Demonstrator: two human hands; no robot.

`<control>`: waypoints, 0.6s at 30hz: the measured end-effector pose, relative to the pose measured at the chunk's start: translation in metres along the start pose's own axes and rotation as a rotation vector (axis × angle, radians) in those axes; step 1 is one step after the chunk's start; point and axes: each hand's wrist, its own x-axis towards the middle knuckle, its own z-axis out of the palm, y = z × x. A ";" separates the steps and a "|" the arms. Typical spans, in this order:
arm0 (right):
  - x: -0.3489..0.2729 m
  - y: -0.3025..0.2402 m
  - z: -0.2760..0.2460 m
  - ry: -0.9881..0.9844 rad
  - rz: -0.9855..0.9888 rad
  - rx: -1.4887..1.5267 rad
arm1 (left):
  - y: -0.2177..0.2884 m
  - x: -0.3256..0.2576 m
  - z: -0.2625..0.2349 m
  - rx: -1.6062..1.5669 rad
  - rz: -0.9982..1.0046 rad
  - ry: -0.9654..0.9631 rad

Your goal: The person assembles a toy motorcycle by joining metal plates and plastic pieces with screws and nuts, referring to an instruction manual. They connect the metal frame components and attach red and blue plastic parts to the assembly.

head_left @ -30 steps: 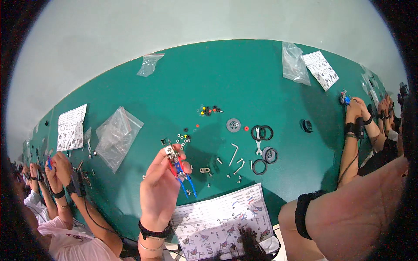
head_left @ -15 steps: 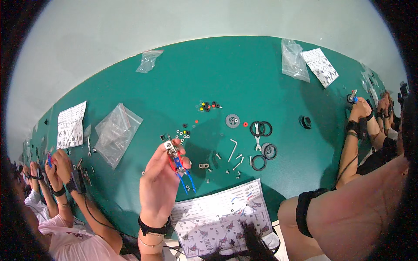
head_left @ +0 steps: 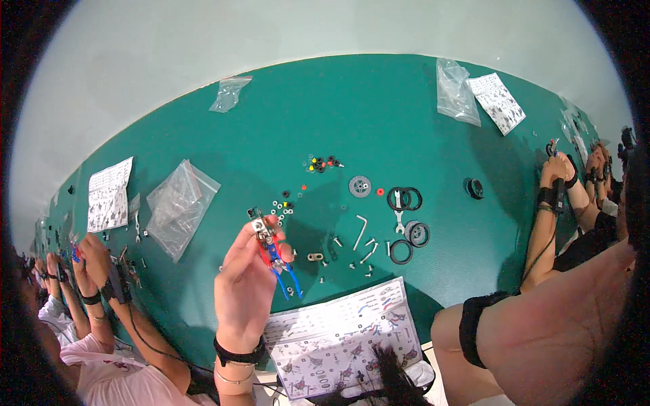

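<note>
Green table (head_left: 420, 122): left hand (head_left: 245, 291) clamps a part-built model (head_left: 271, 254); loose rings (head_left: 404, 199) and screws (head_left: 362, 254) await; right hand's grip cannot be told.

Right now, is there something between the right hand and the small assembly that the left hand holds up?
Nothing visible. The right hand is near the lower right; between it and the assembly in the left hand lies only the flat instruction sheet.

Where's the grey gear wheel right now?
In the head view, the grey gear wheel lies on the green table, centre, between the small coloured beads and black rubber rings.
</note>
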 end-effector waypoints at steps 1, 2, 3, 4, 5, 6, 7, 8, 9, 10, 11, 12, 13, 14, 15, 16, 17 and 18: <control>-0.001 0.001 0.001 0.002 0.003 -0.001 | 0.000 0.000 0.001 -0.001 0.000 0.000; -0.002 0.001 0.001 0.000 0.002 0.001 | 0.001 -0.001 0.002 0.003 -0.004 0.010; -0.002 0.001 0.001 0.001 -0.002 0.004 | 0.001 -0.001 0.002 0.006 -0.009 0.020; -0.002 0.001 0.001 -0.001 -0.002 0.005 | 0.001 -0.001 0.002 0.007 -0.007 0.019; -0.002 0.002 0.001 -0.002 -0.003 0.009 | 0.001 -0.001 0.002 0.017 -0.006 0.010; -0.003 0.002 0.001 -0.001 -0.007 0.009 | 0.001 -0.001 0.002 0.027 -0.006 0.002; -0.004 0.001 0.002 0.002 -0.005 0.013 | 0.001 -0.002 0.004 0.026 -0.004 0.001; -0.005 0.001 0.002 0.002 -0.004 0.017 | 0.000 -0.002 0.006 0.031 0.003 0.007; -0.005 0.001 0.001 0.001 -0.007 0.017 | 0.000 -0.002 0.008 0.037 0.010 0.014; -0.005 0.001 0.001 0.002 -0.007 0.022 | 0.000 -0.002 0.007 0.038 0.012 0.012; -0.005 0.000 0.001 0.000 -0.009 0.020 | 0.000 -0.002 0.005 0.034 0.013 -0.002; -0.005 0.000 0.001 0.001 -0.012 0.026 | 0.000 -0.001 0.003 0.032 0.014 -0.017; -0.005 0.001 0.001 0.000 -0.011 0.027 | 0.000 -0.001 0.003 0.034 0.014 -0.017; -0.005 0.001 0.001 0.001 -0.017 0.026 | 0.000 -0.001 0.003 0.033 0.019 -0.014; -0.004 0.002 0.000 0.006 -0.012 0.026 | 0.000 -0.001 0.004 0.032 0.023 -0.011; -0.004 0.002 0.000 0.003 -0.013 0.026 | 0.000 0.000 0.003 0.033 0.022 -0.012; -0.004 0.001 -0.001 0.000 -0.015 0.027 | 0.000 0.000 0.002 0.031 0.021 -0.009; -0.004 0.002 0.000 -0.003 -0.014 0.028 | 0.000 0.001 0.001 0.029 0.021 -0.006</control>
